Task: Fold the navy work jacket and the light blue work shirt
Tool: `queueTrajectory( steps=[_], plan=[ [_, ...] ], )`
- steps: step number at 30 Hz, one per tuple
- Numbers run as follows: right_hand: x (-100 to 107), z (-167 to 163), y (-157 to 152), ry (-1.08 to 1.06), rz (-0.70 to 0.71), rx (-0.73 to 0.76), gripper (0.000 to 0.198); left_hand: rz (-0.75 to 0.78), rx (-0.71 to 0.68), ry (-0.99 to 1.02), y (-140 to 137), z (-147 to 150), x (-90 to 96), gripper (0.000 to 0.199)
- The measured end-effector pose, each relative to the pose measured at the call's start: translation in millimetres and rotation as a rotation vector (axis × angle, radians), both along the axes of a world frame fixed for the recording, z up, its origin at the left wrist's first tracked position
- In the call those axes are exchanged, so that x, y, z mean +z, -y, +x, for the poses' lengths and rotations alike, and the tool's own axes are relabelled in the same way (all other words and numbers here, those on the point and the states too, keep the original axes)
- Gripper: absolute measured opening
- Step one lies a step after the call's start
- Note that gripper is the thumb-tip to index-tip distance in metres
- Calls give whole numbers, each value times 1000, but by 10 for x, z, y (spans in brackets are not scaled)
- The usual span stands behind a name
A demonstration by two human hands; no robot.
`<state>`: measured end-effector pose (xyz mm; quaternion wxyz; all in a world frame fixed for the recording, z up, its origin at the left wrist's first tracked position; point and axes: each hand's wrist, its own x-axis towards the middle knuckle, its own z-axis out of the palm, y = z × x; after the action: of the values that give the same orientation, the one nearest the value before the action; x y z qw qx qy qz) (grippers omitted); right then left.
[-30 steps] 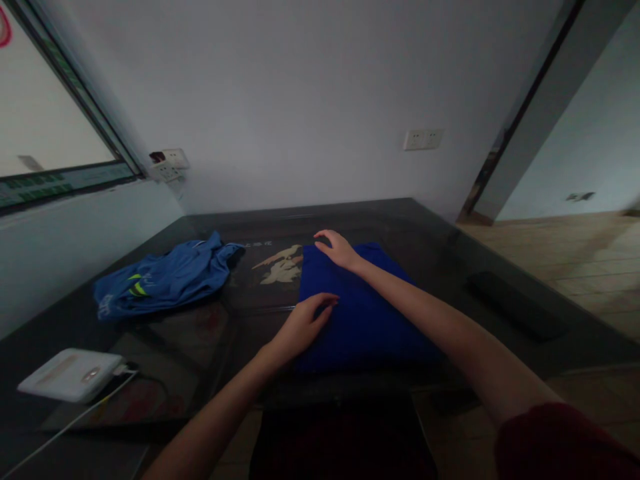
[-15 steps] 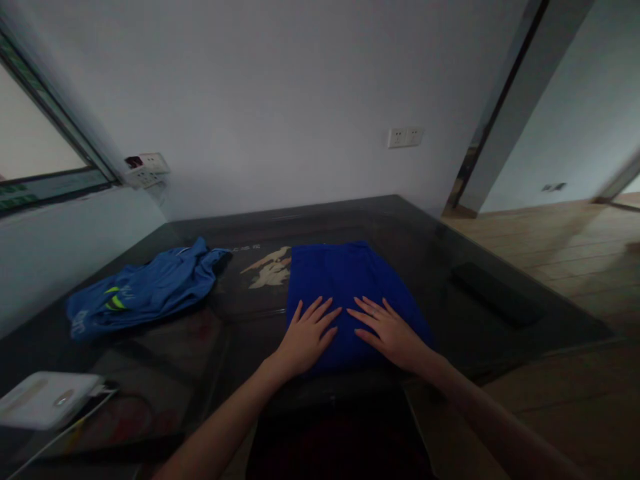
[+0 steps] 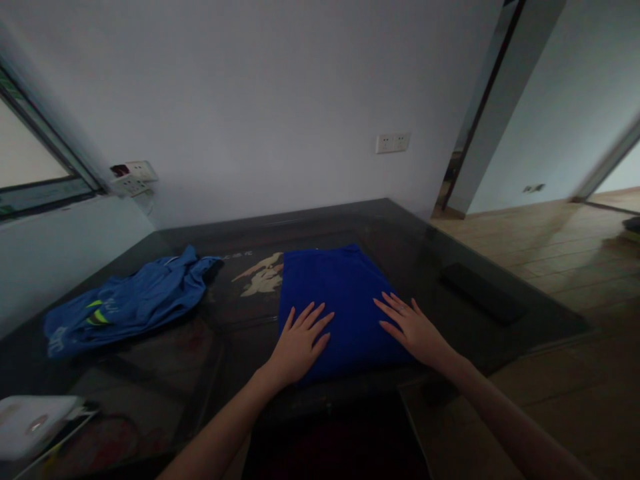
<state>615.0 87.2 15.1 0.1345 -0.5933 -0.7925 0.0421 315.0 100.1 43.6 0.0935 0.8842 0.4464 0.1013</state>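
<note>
A folded piece of deep-blue cloth lies flat on the dark glossy table in front of me. My left hand rests on the cloth's near left part, palm down with the fingers spread. On the right edge of the cloth lies my right hand, its fingers apart and pointing inward and away from me. Neither hand grips anything. What kind of garment the cloth is, I cannot tell.
A crumpled blue garment with yellow-green marks lies on the table's left. Nearer stands a white device with a cable. A long black object lies at the right. The wall with a socket rises behind the table.
My right hand has slid outward to the right edge of the blue cloth, widening the gap between my hands. The left hand stays on its near left part. The view has shifted slightly.
</note>
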Motion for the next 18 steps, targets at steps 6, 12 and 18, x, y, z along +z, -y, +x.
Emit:
queueTrajectory(
  steps=[6, 12, 18],
  plan=[
    [292, -103, -15, -64, 115, 17, 51, 16, 0, 123, 80, 110, 293, 32],
    [602, -426, -377, -69, 179, 135, 49, 30, 17, 61, -362, 238, 376, 37],
    [626, -910, -1245, 60, 74, 13, 53, 27, 247, -31, -1173, 433, 259, 45]
  ],
)
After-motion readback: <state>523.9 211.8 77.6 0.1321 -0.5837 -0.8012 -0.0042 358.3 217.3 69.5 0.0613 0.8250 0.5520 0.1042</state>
